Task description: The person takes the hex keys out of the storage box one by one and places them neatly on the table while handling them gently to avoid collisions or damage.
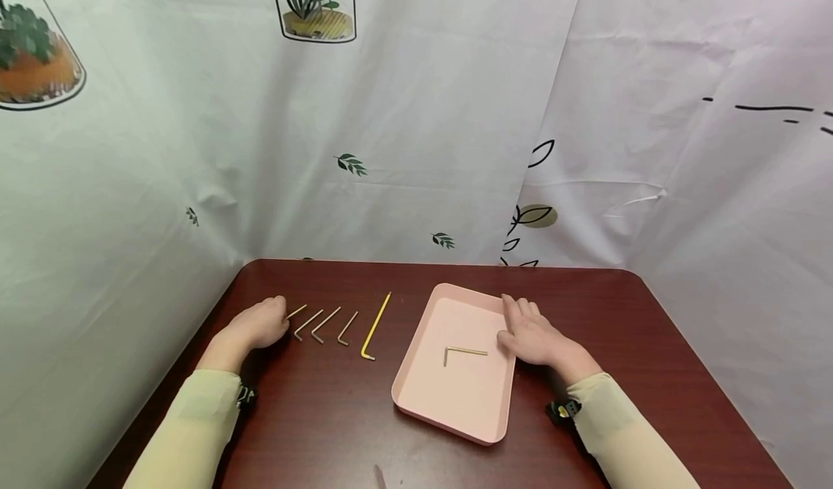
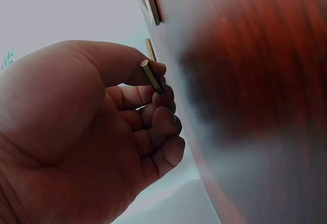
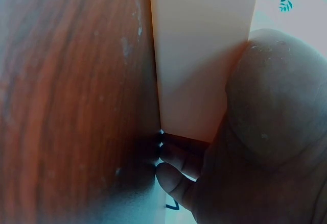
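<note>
My left hand (image 1: 260,322), at the table's left side, pinches a brass-coloured Allen key (image 1: 297,311) between thumb and index finger. In the left wrist view the hexagonal end of this Allen key (image 2: 152,76) sticks out by the thumb tip. Three similar Allen keys (image 1: 326,320) lie in a row to its right, followed by a longer yellow Allen key (image 1: 376,326). My right hand (image 1: 536,333) holds the right side of a pink tray (image 1: 449,406), thumb over the rim and fingers along the outer wall. One Allen key (image 1: 466,351) lies inside the tray.
Everything rests on a dark reddish-brown table (image 1: 312,417) with rounded far corners. White fabric with printed plants (image 1: 403,113) hangs behind and on both sides. At the near edge of the view a thin pale shape (image 1: 379,477) shows on the tabletop.
</note>
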Tool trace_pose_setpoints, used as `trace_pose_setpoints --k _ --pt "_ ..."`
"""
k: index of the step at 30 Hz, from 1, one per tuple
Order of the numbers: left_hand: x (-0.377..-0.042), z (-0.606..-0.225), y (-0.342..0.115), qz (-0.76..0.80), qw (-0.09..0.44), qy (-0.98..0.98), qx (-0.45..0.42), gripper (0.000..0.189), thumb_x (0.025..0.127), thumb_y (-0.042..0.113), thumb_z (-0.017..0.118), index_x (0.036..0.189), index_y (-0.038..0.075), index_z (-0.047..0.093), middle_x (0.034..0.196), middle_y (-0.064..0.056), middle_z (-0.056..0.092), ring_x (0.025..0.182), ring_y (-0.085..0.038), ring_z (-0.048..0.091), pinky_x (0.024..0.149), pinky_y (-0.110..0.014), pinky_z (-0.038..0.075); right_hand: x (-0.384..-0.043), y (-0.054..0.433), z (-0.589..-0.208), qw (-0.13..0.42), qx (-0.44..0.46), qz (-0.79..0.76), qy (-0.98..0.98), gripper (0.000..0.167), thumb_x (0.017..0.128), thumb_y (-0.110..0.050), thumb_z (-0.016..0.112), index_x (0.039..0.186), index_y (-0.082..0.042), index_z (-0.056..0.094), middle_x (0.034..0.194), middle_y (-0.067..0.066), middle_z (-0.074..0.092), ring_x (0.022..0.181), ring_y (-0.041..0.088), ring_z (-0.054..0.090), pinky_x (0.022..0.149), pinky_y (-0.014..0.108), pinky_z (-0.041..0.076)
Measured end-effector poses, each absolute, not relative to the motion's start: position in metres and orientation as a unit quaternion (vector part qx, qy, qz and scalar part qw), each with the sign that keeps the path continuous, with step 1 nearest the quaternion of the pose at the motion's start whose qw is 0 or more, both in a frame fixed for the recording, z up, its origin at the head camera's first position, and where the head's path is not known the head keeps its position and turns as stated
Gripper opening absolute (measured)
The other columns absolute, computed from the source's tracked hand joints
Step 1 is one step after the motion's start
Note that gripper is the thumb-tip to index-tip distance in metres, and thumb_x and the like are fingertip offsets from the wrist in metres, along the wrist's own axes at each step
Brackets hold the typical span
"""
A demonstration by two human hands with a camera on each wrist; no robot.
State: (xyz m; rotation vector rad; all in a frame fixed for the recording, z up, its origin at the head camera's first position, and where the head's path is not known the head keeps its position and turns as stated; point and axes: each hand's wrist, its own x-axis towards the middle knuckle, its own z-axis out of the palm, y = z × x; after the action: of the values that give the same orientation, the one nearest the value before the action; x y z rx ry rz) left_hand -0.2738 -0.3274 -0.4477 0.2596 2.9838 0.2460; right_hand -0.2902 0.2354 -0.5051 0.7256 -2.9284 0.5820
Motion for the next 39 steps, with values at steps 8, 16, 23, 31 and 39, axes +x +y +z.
trace_pose_setpoints --k 8,16,23,31,39 --pt "-0.274 -0.448 -0.326 0.079 0.079 0.991 0.075 0.016 0.1 0.002 0.054 0.11 -0.009 0.06 0.103 -0.025 0.066 0.095 -0.043 0.069 0.085 -0.061 0.054 -0.274 0.225 -0.482 0.015 0.22 0.172 -0.96 0.079 0.096 -0.022 0.056 0.162 0.016 0.034 0.138 0.034 0.051 0.124 0.05 0.048 0.106 0.063 0.047" --pt "-0.275 -0.449 -0.326 0.078 0.083 0.991 0.071 0.017 0.1 0.001 0.054 0.111 -0.011 0.061 0.104 -0.027 0.066 0.094 -0.042 0.068 0.085 -0.061 0.055 -0.276 0.225 -0.483 0.017 0.221 0.17 -0.96 0.08 0.095 -0.022 0.057 0.161 0.016 0.035 0.135 0.033 0.052 0.122 0.049 0.049 0.104 0.062 0.048" --pt "-0.275 -0.45 -0.326 0.081 0.085 0.99 0.073 0.019 0.1 0.0 0.053 0.112 -0.012 0.06 0.105 -0.029 0.067 0.095 -0.042 0.069 0.085 -0.06 0.055 -0.278 0.229 -0.488 0.032 0.233 0.189 -0.953 0.08 0.094 -0.023 0.055 0.16 0.017 0.034 0.133 0.034 0.052 0.12 0.051 0.048 0.102 0.064 0.047" --pt "-0.273 -0.449 -0.325 0.077 0.084 0.991 0.076 0.021 0.101 0.001 0.055 0.115 -0.014 0.06 0.106 -0.029 0.067 0.095 -0.042 0.069 0.085 -0.06 0.055 -0.277 0.23 -0.488 0.041 0.24 0.19 -0.951 0.08 0.094 -0.025 0.055 0.159 0.016 0.036 0.13 0.034 0.052 0.121 0.053 0.048 0.102 0.064 0.047" --pt "-0.273 -0.449 -0.325 0.082 0.092 0.99 0.072 0.023 0.102 0.002 0.056 0.118 -0.015 0.06 0.109 -0.029 0.068 0.092 -0.038 0.067 0.083 -0.057 0.055 -0.275 0.225 -0.482 0.013 0.219 0.169 -0.961 0.081 0.095 -0.023 0.057 0.162 0.016 0.034 0.135 0.033 0.052 0.125 0.051 0.048 0.105 0.063 0.047"
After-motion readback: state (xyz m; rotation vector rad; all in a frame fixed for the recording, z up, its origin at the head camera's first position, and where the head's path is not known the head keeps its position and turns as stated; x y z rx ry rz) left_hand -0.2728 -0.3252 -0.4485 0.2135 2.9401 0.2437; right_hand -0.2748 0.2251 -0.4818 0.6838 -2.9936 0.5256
